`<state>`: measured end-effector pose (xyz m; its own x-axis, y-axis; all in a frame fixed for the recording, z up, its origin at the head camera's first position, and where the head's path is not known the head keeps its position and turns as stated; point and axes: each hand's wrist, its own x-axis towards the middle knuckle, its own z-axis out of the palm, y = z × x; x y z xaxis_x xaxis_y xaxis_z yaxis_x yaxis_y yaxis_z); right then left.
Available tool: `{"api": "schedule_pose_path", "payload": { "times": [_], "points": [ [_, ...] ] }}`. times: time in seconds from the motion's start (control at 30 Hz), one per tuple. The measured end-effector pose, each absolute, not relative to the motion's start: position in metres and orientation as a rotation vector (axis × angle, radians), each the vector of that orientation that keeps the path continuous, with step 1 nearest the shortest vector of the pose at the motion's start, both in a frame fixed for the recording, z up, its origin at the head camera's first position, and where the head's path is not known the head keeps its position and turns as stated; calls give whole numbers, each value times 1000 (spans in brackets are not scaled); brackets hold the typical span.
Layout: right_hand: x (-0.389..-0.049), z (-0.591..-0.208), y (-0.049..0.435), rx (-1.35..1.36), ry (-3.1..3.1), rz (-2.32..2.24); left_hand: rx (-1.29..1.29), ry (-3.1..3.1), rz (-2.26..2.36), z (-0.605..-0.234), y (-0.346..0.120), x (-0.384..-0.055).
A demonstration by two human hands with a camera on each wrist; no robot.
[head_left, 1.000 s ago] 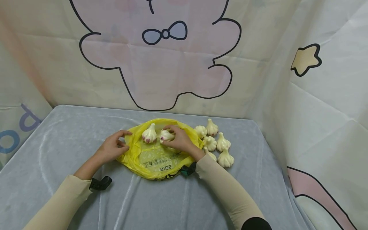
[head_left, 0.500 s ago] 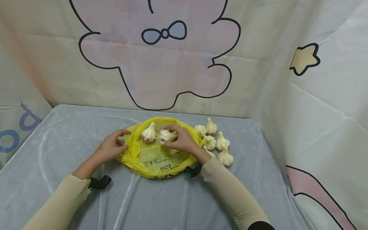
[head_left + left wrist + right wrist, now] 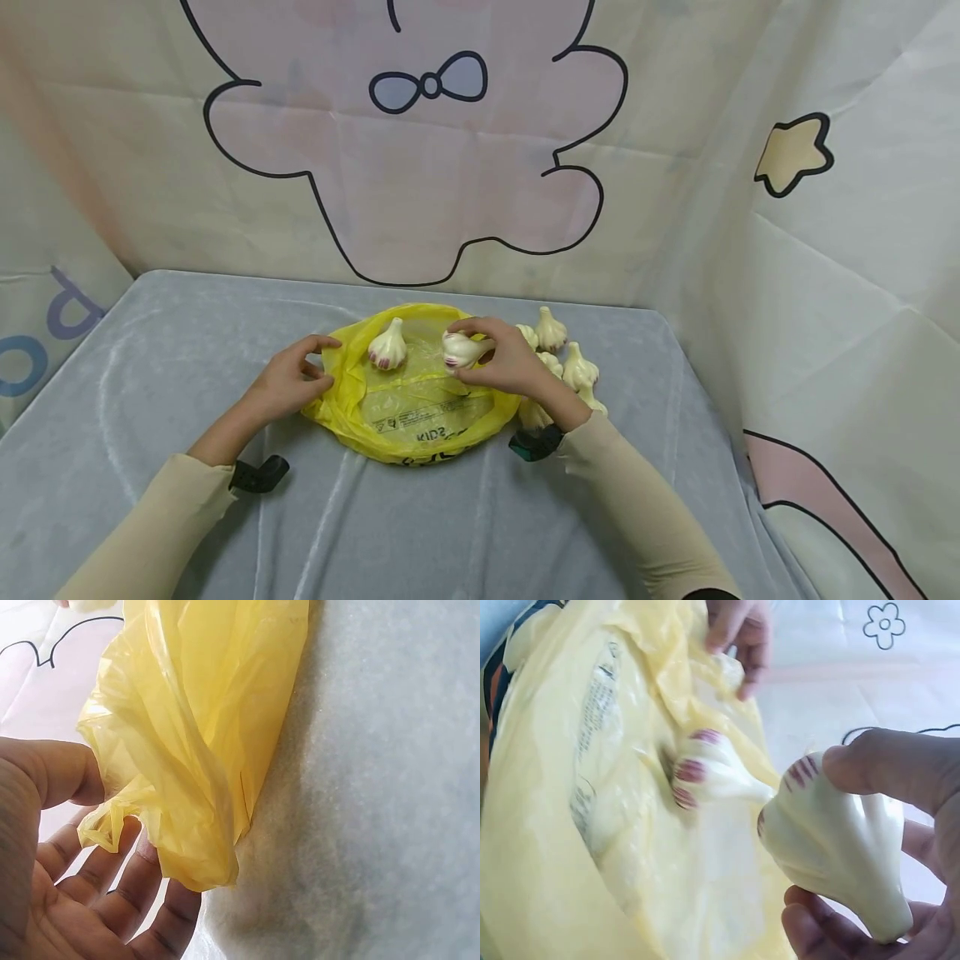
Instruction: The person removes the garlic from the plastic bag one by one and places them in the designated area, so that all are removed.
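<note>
A yellow plastic bag (image 3: 427, 417) lies spread with its mouth wide, one garlic bulb (image 3: 387, 345) inside at its left. At the bag's left rim, my left hand (image 3: 288, 385) pinches the thin plastic between thumb and fingers; in the left wrist view the crumpled edge (image 3: 187, 847) hangs over the fingers. My right hand (image 3: 513, 362) grips a second garlic bulb (image 3: 461, 350) over the right part of the bag. Thumb and fingertips hold this purple-streaked bulb (image 3: 840, 832) from both sides in the right wrist view, apart from the bulb (image 3: 712, 772) in the bag.
Several more garlic bulbs (image 3: 580, 367) sit in a cluster right of the bag, partly hidden by my right hand and wrist. A grey cloth (image 3: 360, 533) covers the table. Behind it hangs a printed curtain (image 3: 480, 200), and another sheet (image 3: 847, 275) closes the right side.
My right hand has lifted the garlic bulb and carried it to the right, away from the bulb left in the bag. The left hand stays at the bag's rim.
</note>
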<state>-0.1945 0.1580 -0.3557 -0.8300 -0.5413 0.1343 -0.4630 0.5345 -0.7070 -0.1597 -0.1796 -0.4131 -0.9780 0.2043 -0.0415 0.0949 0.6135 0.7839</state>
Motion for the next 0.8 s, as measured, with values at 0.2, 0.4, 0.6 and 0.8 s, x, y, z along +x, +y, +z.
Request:
{"api": "schedule_pose_path", "payload": {
  "times": [0.2, 0.4, 0.6, 0.8],
  "points": [
    [-192, -340, 180, -833, 2680, -1190, 248, 2703, 1307, -411, -180, -159],
    [-191, -331, 206, -764, 2725, -1185, 248, 2698, 1312, -411, -180, -159],
    [-190, -324, 235, -680, 2806, -1110, 232, 2692, 1313, -413, -180, -160],
    [-186, -320, 265, -648, 2894, -970, 235, 2693, 1317, -414, -181, -162]
  ]
}}
